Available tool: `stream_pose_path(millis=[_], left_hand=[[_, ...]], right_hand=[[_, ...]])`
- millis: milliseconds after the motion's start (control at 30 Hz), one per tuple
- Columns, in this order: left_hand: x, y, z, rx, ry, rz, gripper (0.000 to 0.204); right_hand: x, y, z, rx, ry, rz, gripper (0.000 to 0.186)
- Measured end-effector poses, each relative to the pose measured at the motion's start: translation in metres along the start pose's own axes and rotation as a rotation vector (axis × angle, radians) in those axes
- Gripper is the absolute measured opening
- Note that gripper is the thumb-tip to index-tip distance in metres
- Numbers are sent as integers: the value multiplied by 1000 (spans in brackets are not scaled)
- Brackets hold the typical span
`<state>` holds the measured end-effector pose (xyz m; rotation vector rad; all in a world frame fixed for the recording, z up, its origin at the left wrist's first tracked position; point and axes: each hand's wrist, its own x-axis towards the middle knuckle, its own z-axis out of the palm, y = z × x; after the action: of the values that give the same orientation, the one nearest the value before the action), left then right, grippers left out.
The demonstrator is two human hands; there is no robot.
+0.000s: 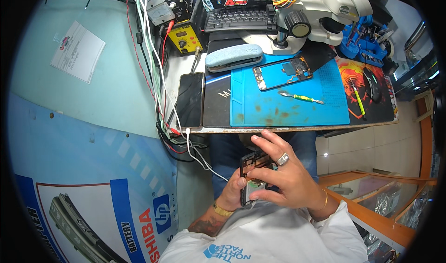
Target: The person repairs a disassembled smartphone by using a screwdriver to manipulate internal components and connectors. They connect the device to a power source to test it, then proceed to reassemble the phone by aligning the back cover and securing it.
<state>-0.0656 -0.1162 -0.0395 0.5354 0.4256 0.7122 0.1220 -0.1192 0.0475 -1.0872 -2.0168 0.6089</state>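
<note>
Above my lap, my left hand (229, 194) is closed round the edge of an opened phone (247, 197), its thumb along the near side. The phone stands tilted, its inner parts facing right; copper-coloured and pale patches show inside. My right hand (290, 181) reaches over from the right, fingers spread. Its thumb and one finger touch the phone's inside, while the other fingers stretch out past the top. They partly cover the inner parts. A white cable (204, 163) runs down to my left hand; where it ends is hidden.
On the bench, a blue mat (288, 116) carries a phone frame (272, 79) and a green-handled pry tool (302, 97). A dark phone (190, 100), a glasses case (233, 58), a microscope (304, 24) and a yellow-fronted station (184, 38) stand around it. Cables hang at the bench's left edge.
</note>
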Motion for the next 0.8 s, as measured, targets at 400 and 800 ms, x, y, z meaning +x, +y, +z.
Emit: stream_pose_path(millis=[400, 800], left_hand=[[-1, 5, 0, -47, -21, -47, 100], [-5, 0, -4, -1, 12, -7, 96]], right_hand=[[13, 108, -66, -631, 328, 246, 26], [26, 54, -55, 82, 299, 421, 30]])
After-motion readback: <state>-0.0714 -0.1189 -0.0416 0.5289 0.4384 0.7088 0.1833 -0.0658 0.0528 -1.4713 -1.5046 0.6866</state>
